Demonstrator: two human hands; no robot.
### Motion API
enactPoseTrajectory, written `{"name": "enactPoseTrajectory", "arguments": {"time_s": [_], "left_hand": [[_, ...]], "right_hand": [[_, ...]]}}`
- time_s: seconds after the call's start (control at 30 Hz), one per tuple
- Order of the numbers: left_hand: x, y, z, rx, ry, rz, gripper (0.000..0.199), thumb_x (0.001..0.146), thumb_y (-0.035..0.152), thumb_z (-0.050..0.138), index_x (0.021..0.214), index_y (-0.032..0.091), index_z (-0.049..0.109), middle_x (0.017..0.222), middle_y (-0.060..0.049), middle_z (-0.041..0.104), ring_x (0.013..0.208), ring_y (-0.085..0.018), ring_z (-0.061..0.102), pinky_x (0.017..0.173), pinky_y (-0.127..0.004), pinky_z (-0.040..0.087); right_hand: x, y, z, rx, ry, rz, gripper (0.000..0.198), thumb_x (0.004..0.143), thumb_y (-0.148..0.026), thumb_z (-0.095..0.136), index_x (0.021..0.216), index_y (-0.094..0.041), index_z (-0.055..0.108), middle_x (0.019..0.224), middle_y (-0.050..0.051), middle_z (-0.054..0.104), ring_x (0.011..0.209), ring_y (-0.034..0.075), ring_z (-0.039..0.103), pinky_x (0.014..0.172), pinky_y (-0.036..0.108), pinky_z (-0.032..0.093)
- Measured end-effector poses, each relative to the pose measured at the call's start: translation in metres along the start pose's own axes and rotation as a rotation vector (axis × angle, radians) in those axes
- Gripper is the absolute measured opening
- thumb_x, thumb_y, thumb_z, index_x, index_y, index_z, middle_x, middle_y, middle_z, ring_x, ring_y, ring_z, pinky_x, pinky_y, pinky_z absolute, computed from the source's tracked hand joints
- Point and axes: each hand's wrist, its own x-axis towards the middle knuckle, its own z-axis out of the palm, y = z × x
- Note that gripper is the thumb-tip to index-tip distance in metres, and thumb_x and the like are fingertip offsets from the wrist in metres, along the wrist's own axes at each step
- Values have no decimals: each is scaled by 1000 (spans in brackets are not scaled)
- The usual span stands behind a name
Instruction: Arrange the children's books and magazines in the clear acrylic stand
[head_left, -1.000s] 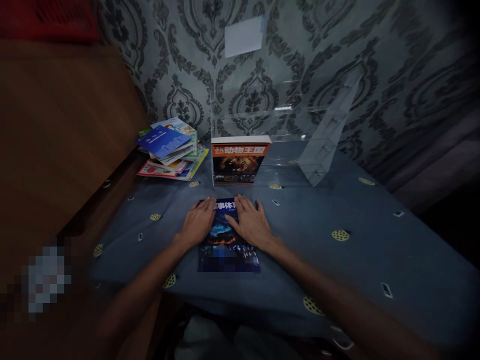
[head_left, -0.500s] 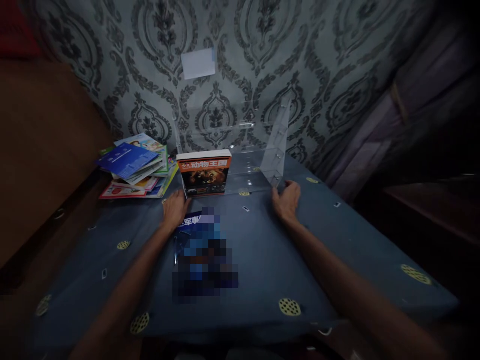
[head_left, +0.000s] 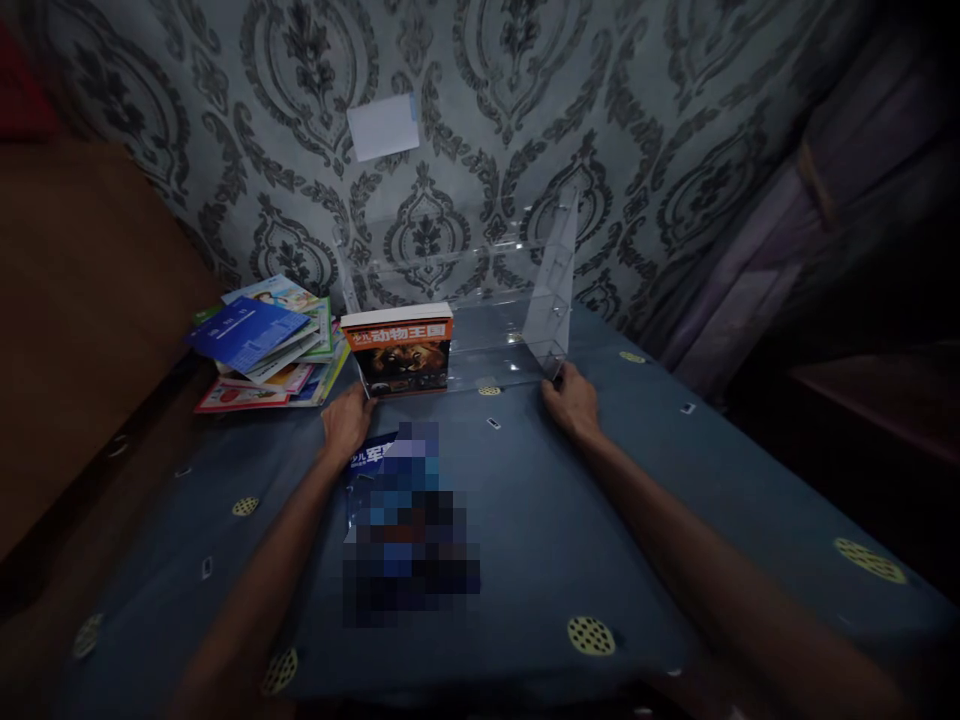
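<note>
Clear plastic, the rack (head_left: 553,300) on the bench (head_left: 525,530)'s far side is likely needing even pressure to steady its orange book (head_left: 401,355), the right hand (head_left: 574,403) gripping its near right corner, the left hand (head_left: 347,420)'s fingers meeting its near left, their grip unclear.

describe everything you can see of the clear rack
The rack is see-through, like acrylic, with stepped shelves between side panels and glints of light on it. It stands upright on the cloth before the patterned wall. The lion book sits at its front left. The right hand touches its lower right corner; the left hand is near the left one, contact unclear.
</note>
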Motion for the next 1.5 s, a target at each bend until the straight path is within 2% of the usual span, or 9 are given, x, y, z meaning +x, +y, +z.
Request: {"name": "enactPoseTrajectory", "arguments": {"time_s": [0.33,0.5,0.63,0.73,0.83,0.93,1.07,1.23,1.5], "left_hand": [[-3,-1,-1,-16,-11,-2,27,99,34,48,117,20,62,119,-12,73,111,-30,68,88,-36,49],[-4,-4,-4,-108,-18,51,25,96,23,50,116,17,62,115,-13,72,109,-29,66,93,-38,48],[-24,-11,1,-218,94,163,42,89,9,52,131,11,53,122,-16,65,117,-27,60,102,-40,45],[-50,-11,7,-190,162,244,38,90,12,51,128,14,56,123,-15,61,117,-28,55,101,-45,45],[-71,-8,9,-143,126,319,27,94,16,47,116,17,63,118,-12,61,111,-28,55,95,-45,47],[-79,-5,9,-125,99,323,26,96,16,45,111,17,66,114,-12,62,107,-27,55,92,-43,47],[-78,-6,8,-112,96,307,25,97,18,46,110,16,66,111,-11,62,104,-26,55,91,-41,47],[-79,-2,2,-17,101,339,27,97,17,44,112,16,68,114,-13,62,105,-28,53,91,-44,45],[-115,23,-11,77,23,720,35,100,31,48,131,26,64,123,-12,58,116,-28,47,101,-48,40]], "right_hand": [[-3,-10,-11,-34,-75,11,42,92,-25,48,130,-9,56,116,21,71,108,33,67,91,41,50],[-5,-10,-13,1,-76,3,45,91,-23,48,135,-12,53,118,19,70,111,33,65,95,43,49],[-26,-14,-8,54,50,-24,58,90,-26,48,142,-2,42,136,29,55,130,38,51,104,50,44],[-65,-35,7,158,95,-317,55,92,-31,44,140,-3,46,137,28,54,133,38,48,109,54,41],[-111,-69,25,264,-209,-874,52,98,-31,38,149,-20,44,141,15,59,132,29,53,111,52,42],[-141,-97,38,178,-440,-1133,53,102,-32,35,152,-19,42,152,14,51,145,26,42,119,53,33],[-144,-105,39,8,-457,-1038,60,102,-45,40,149,-9,45,157,21,43,149,31,35,121,57,28],[-127,-89,40,33,-446,-948,56,103,-43,33,150,-14,46,157,17,45,147,28,39,121,55,28],[-106,-82,40,301,-565,-870,60,105,-46,22,156,-17,35,149,13,55,140,25,48,118,49,34]]}}
